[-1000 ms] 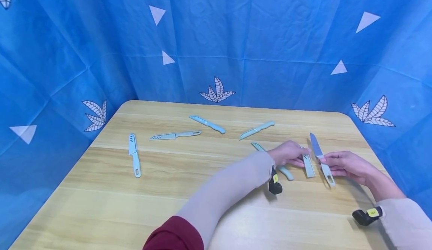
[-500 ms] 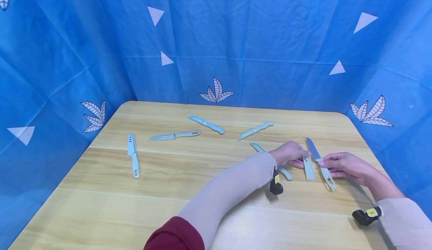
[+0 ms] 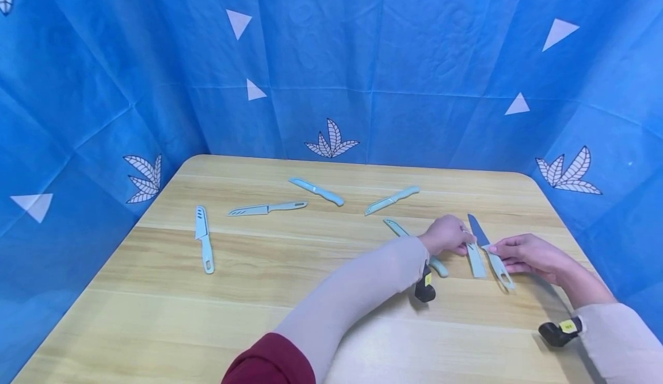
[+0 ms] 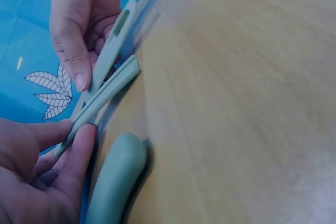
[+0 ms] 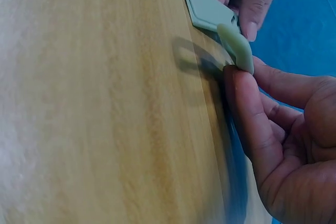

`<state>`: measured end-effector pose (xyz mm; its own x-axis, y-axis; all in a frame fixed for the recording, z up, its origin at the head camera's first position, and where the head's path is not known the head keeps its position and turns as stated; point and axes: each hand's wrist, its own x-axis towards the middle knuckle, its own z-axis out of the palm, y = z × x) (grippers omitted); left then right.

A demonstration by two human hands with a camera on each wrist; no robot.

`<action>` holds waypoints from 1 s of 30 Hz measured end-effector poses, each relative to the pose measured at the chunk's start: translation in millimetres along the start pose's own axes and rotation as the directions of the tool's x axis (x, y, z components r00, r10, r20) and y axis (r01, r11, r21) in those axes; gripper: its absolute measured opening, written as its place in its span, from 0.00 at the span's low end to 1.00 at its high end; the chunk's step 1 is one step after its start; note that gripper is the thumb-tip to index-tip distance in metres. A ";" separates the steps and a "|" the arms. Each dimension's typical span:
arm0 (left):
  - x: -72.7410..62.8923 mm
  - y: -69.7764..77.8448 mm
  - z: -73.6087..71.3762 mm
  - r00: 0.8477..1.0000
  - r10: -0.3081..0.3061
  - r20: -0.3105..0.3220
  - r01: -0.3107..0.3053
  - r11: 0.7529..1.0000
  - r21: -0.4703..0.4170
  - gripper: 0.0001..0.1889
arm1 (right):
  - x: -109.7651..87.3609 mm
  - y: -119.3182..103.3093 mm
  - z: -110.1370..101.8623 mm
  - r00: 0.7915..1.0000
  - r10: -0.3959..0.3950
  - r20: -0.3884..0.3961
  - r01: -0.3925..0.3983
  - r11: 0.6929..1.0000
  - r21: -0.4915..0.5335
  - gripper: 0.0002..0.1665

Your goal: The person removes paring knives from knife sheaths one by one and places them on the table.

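Observation:
My left hand pinches a pale green knife sheath by its slotted, narrow end, its wide end pointing toward me. Just right of it, my right hand holds an unsheathed knife by its pale green handle between thumb and fingers. The bare blade points away, beside the sheath. In the left wrist view the knife handle and the sheath lie close together. A green-handled sheathed knife lies partly hidden beneath the left hand and forearm.
Several sheathed knives lie on the wooden table: one far left, one left of centre, one at the back, one right of centre. A blue patterned curtain stands behind the table.
The bare knife has shifted slightly toward me and left, its tip swinging closer to the sheath. My left hand keeps its hold on the sheath, which has barely moved.

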<state>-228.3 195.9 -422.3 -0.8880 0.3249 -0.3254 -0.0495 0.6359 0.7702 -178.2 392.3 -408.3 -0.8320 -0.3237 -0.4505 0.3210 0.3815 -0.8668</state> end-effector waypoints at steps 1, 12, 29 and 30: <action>-0.4 0.8 0.9 1.000 -0.002 -0.012 0.002 1.000 0.027 0.09 | 0.0 0.3 0.1 1.000 0.002 -0.003 -0.002 1.000 -0.002 0.14; -11.2 2.2 2.9 0.985 0.164 -0.060 -0.143 0.955 0.261 0.10 | -0.5 -3.7 8.7 0.994 0.036 -0.106 -0.045 0.996 -0.083 0.13; -14.0 2.8 -3.7 0.975 0.205 -0.083 -0.173 0.941 0.292 0.09 | 3.6 0.4 12.8 0.978 0.025 -0.207 -0.075 0.968 -0.238 0.13; -14.9 2.2 -5.7 0.976 0.200 -0.080 -0.172 0.947 0.273 0.09 | 3.5 0.6 12.9 0.978 0.022 -0.208 -0.074 0.967 -0.243 0.13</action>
<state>-217.8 188.6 -412.6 -0.9136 0.3887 -0.1194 0.2306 0.7371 0.6352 -175.1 380.2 -413.2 -0.9007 -0.1279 -0.4152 0.2617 0.6031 -0.7535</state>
